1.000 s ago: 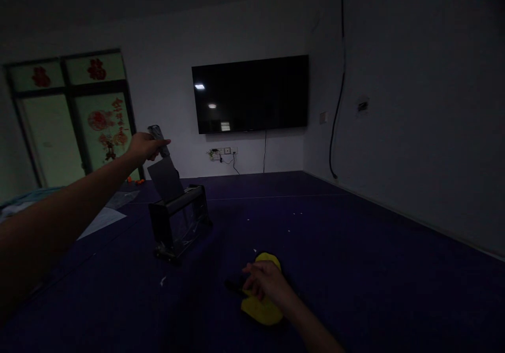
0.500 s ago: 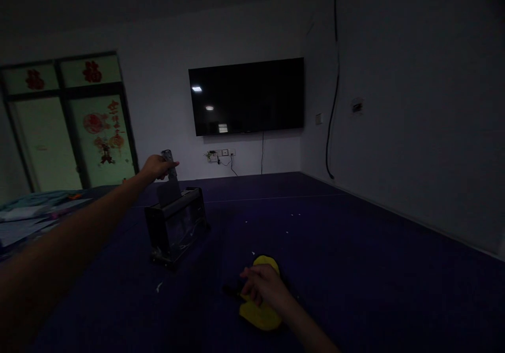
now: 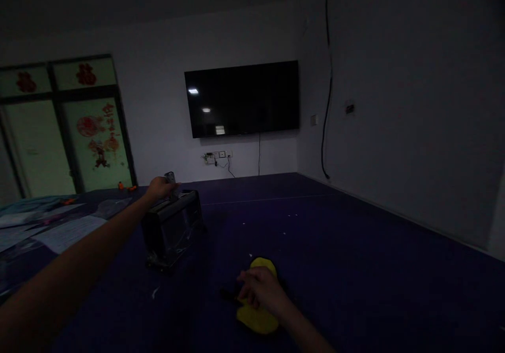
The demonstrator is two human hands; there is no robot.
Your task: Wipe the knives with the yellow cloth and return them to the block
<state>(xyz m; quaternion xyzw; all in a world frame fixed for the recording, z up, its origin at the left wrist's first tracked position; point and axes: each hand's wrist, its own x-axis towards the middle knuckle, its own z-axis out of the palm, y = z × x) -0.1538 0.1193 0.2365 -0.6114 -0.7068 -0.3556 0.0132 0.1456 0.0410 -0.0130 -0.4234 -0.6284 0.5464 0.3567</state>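
Observation:
My left hand (image 3: 160, 187), at the end of an outstretched arm, is closed around a grey strip-like handle (image 3: 170, 177). Beneath it stands a dark-framed box with a clear side (image 3: 173, 229); the handle's lower end is at the box top, partly hidden by my hand. Close to me lies a flat yellow thing with a dark edge (image 3: 258, 319), its kind unclear. My right hand (image 3: 262, 289) is over its middle, fingers loosely bent and a little apart, with nothing visibly gripped. A small dark piece (image 3: 228, 294) lies just left of those fingers.
Everything stands on a dark purple surface (image 3: 335, 269) dotted with small white scraps (image 3: 155, 292). Papers (image 3: 69, 233), clear plastic (image 3: 112, 207) and small orange items (image 3: 132, 188) lie at left. Behind are a wall-mounted television (image 3: 242, 100), sockets with wires (image 3: 216, 155) and a hanging cable (image 3: 327, 116).
My left hand has moved down with the grey handle; the flat part that showed above the box has sunk into its top. My right hand keeps its place over the yellow thing.

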